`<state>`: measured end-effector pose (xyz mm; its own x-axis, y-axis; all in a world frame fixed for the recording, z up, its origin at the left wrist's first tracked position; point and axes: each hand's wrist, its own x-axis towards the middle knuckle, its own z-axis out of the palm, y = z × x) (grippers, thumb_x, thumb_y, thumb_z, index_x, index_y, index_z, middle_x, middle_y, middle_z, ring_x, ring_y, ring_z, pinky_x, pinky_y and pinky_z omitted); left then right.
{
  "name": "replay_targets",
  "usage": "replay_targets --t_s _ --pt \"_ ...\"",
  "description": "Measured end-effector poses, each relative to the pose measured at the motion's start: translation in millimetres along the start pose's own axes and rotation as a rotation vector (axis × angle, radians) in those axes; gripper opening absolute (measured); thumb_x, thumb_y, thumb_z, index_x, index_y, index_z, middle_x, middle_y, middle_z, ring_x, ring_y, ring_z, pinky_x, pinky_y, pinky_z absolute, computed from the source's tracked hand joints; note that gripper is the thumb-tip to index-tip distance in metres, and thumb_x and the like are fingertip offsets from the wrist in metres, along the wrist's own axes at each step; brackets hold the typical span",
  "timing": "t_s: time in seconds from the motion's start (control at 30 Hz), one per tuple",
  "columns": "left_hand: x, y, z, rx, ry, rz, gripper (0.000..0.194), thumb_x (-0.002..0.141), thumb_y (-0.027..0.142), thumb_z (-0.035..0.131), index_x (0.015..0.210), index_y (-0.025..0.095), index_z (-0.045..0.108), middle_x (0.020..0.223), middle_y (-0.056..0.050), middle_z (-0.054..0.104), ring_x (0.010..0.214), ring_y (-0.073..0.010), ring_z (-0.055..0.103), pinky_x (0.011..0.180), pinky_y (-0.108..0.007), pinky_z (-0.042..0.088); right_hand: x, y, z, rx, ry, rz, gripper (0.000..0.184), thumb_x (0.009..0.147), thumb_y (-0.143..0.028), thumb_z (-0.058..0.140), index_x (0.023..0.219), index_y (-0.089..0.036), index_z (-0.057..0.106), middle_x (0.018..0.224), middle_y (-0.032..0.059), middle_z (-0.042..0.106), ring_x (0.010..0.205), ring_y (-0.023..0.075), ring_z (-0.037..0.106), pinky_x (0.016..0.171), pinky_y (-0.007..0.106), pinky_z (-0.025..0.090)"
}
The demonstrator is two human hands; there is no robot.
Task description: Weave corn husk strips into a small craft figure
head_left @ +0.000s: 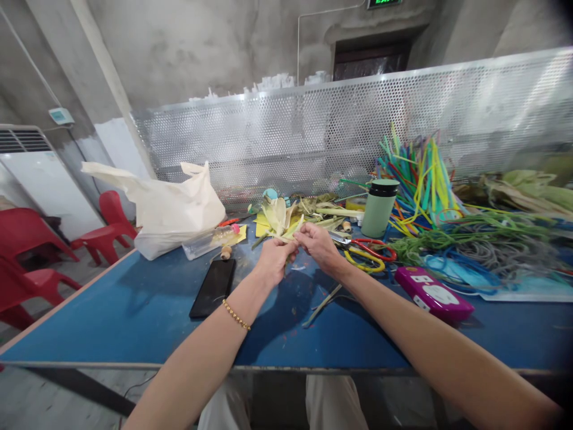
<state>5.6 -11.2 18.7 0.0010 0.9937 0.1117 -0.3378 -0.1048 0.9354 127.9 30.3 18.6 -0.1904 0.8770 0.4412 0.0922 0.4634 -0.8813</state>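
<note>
Pale corn husk pieces [278, 216], shaped somewhat like petals, stand up from between my two hands above the blue table [116, 310]. My left hand [275, 255], below a beaded gold bracelet, is closed around the lower end of the husk. With fingertips pinched together, my right hand [319, 243] holds a narrow husk strip [294, 228] at the right side of the bunch. How the strip joins the rest is hidden by my fingers. A thin dry stalk [322, 306] lies on the table below my right hand.
Left of my hands are a black phone [213, 288], a clear bottle [208, 243] and a white plastic bag [176, 209]. To the right lie scissors [369, 254], a green tumbler [379, 209], a purple box [432, 295], coloured strips [430, 185] and cords [483, 239]. Behind stands a perforated metal panel [286, 131].
</note>
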Motion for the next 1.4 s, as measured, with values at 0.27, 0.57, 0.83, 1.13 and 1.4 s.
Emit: replay_targets --t_s 0.27,0.57,0.83,1.13,1.4 --pt "-2.8 11.9 0.5 -0.122 -0.042 -0.112 0.015 0.076 0.014 0.073 0.068 0.009 0.062 0.060 -0.002 0.058 0.050 -0.0071 0.050 0.051 -0.021 0.036 1.2 -4.0 -2.5 0.102 -0.034 0.015 0.028 0.075 -0.044 0.066 0.072 -0.021 0.050 0.049 -0.0081 0.043 0.045 0.0081 0.036 0.045 0.024 0.025" --pt "-1.3 10.9 -3.2 -0.085 -0.098 -0.065 0.024 0.076 0.023 0.076 0.066 0.011 0.058 0.055 0.000 0.054 0.044 -0.0062 0.043 0.047 -0.022 0.028 -0.9 -4.1 0.0 0.089 -0.026 -0.029 0.029 0.078 -0.044 0.066 0.073 -0.021 0.050 0.052 -0.0072 0.046 0.046 0.0081 0.038 0.047 0.024 0.029" --pt "-1.3 10.3 -2.0 -0.046 -0.095 -0.063 0.024 0.071 0.015 0.077 0.061 0.013 0.055 0.052 0.002 0.050 0.043 -0.0051 0.040 0.046 -0.022 0.024 1.7 0.1 -1.3 0.003 0.002 -0.078 0.033 0.076 -0.048 0.065 0.069 -0.021 0.049 0.052 -0.0063 0.045 0.047 0.0083 0.038 0.046 0.023 0.029" --pt "6.1 6.1 -12.5 -0.032 0.003 -0.019 0.024 0.072 0.020 0.077 0.063 0.012 0.057 0.055 0.001 0.052 0.045 -0.0059 0.042 0.048 -0.023 0.028 -0.9 -7.8 -10.0 -0.126 -0.219 0.084 0.036 0.079 -0.051 0.062 0.066 -0.019 0.054 0.049 -0.0056 0.046 0.039 0.0063 0.035 0.038 0.021 0.025" --pt "8.5 9.1 -16.9 0.144 -0.062 0.009 0.020 0.065 0.018 0.078 0.057 0.011 0.061 0.051 0.000 0.053 0.047 -0.0073 0.045 0.050 -0.024 0.030 -2.3 -9.6 -14.1 -0.144 -0.261 0.096 0.023 0.075 -0.036 0.061 0.064 -0.018 0.054 0.046 -0.0072 0.044 0.036 0.0059 0.035 0.035 0.020 0.025"
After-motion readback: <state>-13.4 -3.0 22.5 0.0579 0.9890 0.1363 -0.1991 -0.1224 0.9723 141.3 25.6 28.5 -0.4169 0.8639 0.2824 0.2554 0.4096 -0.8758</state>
